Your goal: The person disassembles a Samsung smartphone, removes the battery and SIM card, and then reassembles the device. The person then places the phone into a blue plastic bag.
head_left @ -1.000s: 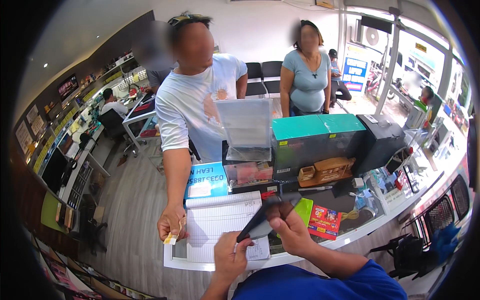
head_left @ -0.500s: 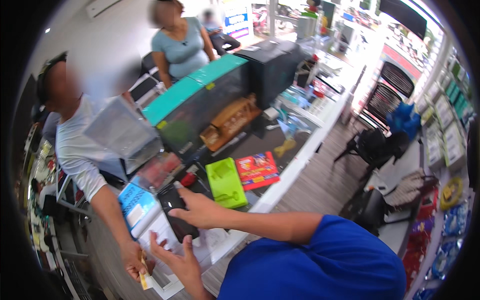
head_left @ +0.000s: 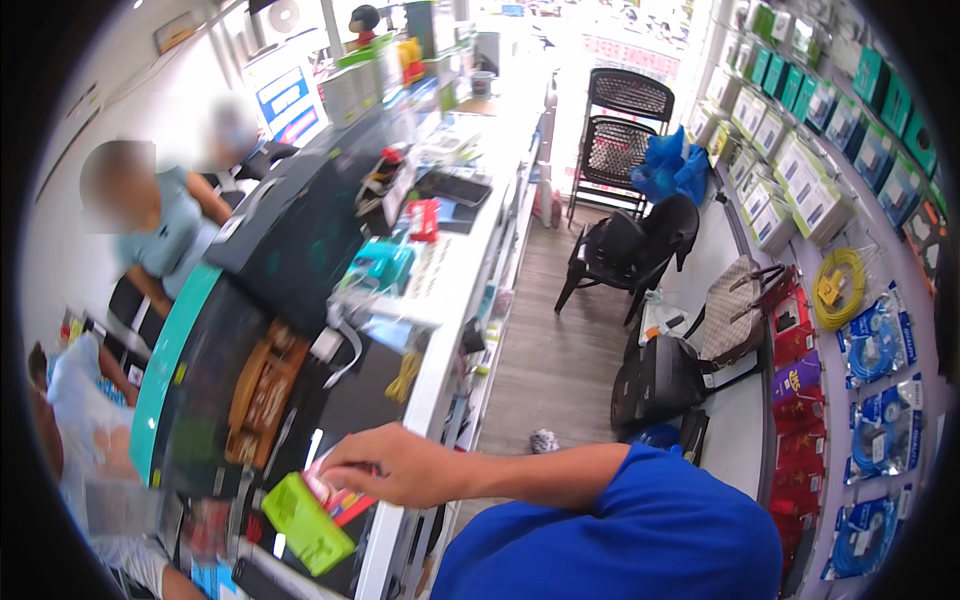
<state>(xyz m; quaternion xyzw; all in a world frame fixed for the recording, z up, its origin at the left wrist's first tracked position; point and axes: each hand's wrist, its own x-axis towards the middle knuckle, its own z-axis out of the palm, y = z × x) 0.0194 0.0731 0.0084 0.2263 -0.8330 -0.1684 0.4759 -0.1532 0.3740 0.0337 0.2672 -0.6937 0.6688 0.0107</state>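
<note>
Fingers (head_left: 345, 470) of the right hand (head_left: 385, 465) curl down onto a red packet (head_left: 335, 497) lying near the front edge of the tabletop (head_left: 440, 330), touching its top; whether they pinch it I cannot tell. The hand is palm-down, its forearm in a blue sleeve (head_left: 640, 520) reaching in from the right. Just beside the packet, toward the near corner, lies a lime-green box (head_left: 305, 522). Farther along the tabletop stands a dark printer (head_left: 290, 240) with a teal-edged case (head_left: 170, 360) beside it.

Head camera looks down along the counter (head_left: 455, 290).
</note>
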